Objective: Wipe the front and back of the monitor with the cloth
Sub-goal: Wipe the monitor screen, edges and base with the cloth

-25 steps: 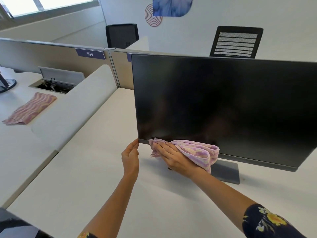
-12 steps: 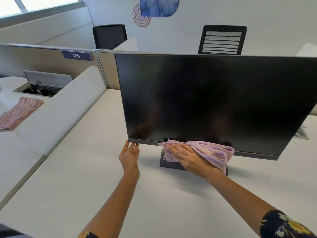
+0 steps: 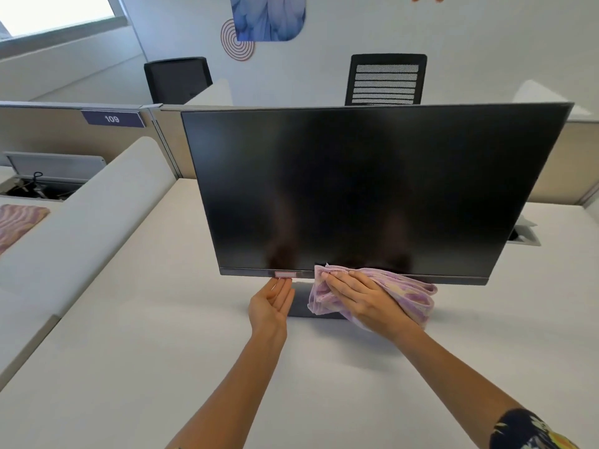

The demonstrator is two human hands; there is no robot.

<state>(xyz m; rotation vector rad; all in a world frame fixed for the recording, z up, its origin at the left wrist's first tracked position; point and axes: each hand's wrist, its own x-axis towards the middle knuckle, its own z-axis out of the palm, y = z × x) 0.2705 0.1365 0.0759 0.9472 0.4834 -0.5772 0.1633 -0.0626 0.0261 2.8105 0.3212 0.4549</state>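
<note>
Now facing the wide black flat-screen monitor, upright on its grey stand on the white desk, long axis left to right. Pressing the crumpled pink-and-lilac cloth onto its lower bezel just right of centre, under the straight, close-set fingers of the right hand, likely the nearer one for a rightward sweep. Touching the bezel's underside just leftward with the straight, together fingertips of the left hand.

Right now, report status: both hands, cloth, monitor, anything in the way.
Left hand open, fingertips touching monitor bottom bezel. Right hand flat, pressing pink cloth on that bezel. Stand base sits just behind the cloth.
</note>
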